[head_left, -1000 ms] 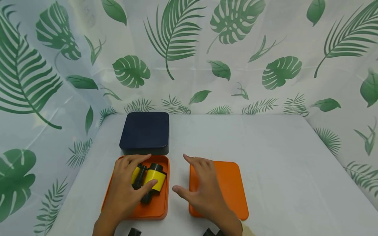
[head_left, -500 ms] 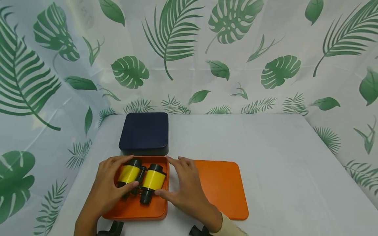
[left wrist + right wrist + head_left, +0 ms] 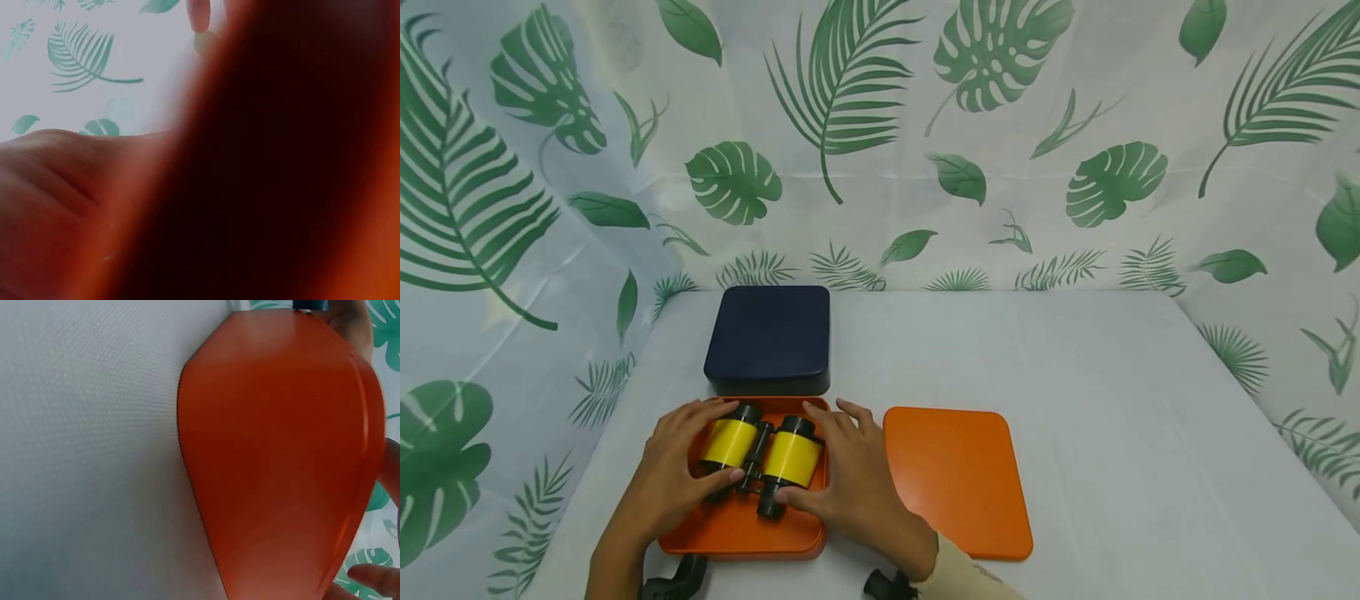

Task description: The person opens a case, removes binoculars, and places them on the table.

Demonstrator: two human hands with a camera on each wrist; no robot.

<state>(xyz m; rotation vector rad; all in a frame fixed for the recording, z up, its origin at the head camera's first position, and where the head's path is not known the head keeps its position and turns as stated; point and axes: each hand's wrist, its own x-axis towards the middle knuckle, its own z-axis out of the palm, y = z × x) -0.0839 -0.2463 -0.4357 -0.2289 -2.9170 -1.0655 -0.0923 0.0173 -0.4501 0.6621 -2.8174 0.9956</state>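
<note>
Yellow-and-black binoculars (image 3: 792, 460) lie aslant in an orange box (image 3: 745, 533) without its lid on. My left hand (image 3: 666, 475) grips their left barrel, fingertips at the far end and thumb by the near eyepiece. On the other side my right hand (image 3: 857, 483) holds the right barrel, its index fingertip at the far end and thumb at the eyepiece. The right wrist view is mostly the box's orange side wall (image 3: 275, 450), with fingers past its rim. A dark blur covers much of the left wrist view, beside skin of the left hand (image 3: 56, 194).
A dark blue box (image 3: 769, 337) with its top on stands right behind the orange box. To the right, an orange lid (image 3: 962, 483) lies flat on the white table (image 3: 1112, 417). A leaf-printed cloth (image 3: 880, 175) rises behind and at the sides.
Both hands moved left; the right hand came off the lid area to the binoculars' right barrel, the left to their left barrel. The binoculars stay in the same place in the box.
</note>
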